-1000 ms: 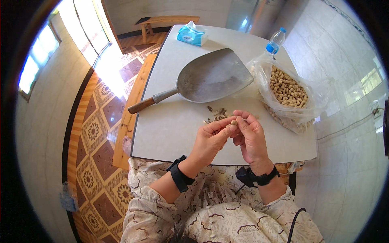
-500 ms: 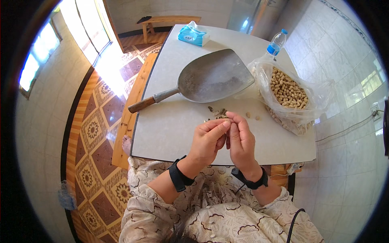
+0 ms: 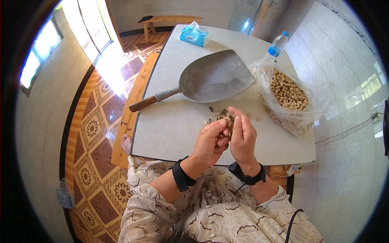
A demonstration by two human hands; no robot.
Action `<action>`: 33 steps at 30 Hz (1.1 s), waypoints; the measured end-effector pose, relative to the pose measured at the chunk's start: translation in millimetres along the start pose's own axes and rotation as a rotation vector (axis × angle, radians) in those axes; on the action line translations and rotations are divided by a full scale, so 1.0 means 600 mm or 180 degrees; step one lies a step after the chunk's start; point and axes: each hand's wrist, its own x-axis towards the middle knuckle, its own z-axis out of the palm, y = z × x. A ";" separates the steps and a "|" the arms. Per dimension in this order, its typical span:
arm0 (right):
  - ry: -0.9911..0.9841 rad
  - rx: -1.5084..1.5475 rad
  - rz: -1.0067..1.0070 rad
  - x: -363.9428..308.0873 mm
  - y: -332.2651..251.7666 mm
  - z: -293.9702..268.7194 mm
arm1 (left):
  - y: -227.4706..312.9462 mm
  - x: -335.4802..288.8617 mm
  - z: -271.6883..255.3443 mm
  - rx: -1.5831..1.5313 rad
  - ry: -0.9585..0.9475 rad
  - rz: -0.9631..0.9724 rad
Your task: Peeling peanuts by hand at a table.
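Mid-shelling at the edge of the pale grey table (image 3: 170, 129): left hand (image 3: 210, 142) and right hand (image 3: 242, 137) pinched together on a small tan peanut (image 3: 227, 122), apparently cracking it, beside scattered shell bits (image 3: 214, 114); likely next, a firm twist apart.

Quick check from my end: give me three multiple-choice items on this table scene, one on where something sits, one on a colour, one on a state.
1. Where is the clear bag of peanuts?
A. Right of the metal scoop
B. On the floor
C. Inside the scoop

2. What colour is the cap of the water bottle?
A. Red
B. Blue
C. Black

3. How are the left hand and right hand?
A. Flat on the table, far apart
B. Both in the bag
C. Raised together, fingertips pinching a small piece

Answers: 1 A, the bag lies by the scoop's right edge. 2 B, the cap shows blue. 3 C, both hands meet above the shell scraps.
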 end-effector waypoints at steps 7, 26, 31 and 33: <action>0.0009 0.0037 0.0182 0.002 0.015 -0.005 | -0.010 0.008 -0.002 -0.0014 0.0297 -0.0029; -0.1186 -0.2598 -0.1163 0.115 0.146 -0.096 | 0.022 0.028 -0.018 -0.0306 0.0841 -0.0361; -0.1056 -0.2952 -0.0754 0.119 0.158 -0.101 | 0.023 0.023 -0.012 -0.0301 0.0775 -0.0358; -0.1032 -0.2667 -0.0656 0.120 0.151 -0.102 | 0.023 0.021 -0.016 -0.0382 0.0642 -0.0358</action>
